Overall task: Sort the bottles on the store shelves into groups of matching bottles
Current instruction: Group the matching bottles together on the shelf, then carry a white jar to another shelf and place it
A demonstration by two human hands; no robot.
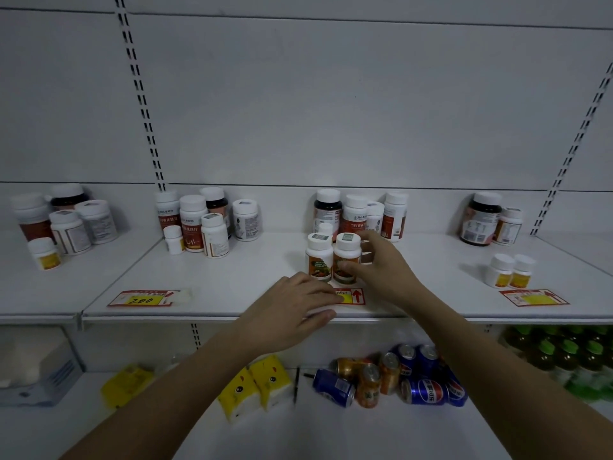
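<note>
Two matching white bottles with orange food labels stand side by side at the shelf's front middle: the left one (319, 257) and the right one (347, 258). My right hand (381, 267) grips the right bottle, thumb across its label and fingers behind its cap. My left hand (295, 313) lies flat on the white shelf (232, 280) just in front of the left bottle, fingers straight, holding nothing. Behind the pair stands a mixed cluster of bottles (358, 214). More mixed clusters stand at the left (205, 220) and far left (63, 220).
A dark bottle with a smaller white one (487, 220) stands at the back right, and two small yellow-labelled bottles (510, 270) sit in front of them. Price tags (142, 297) lie along the shelf edge. Below are soda cans (398, 376), yellow tissue packs (255, 386) and green-capped drinks (570, 356).
</note>
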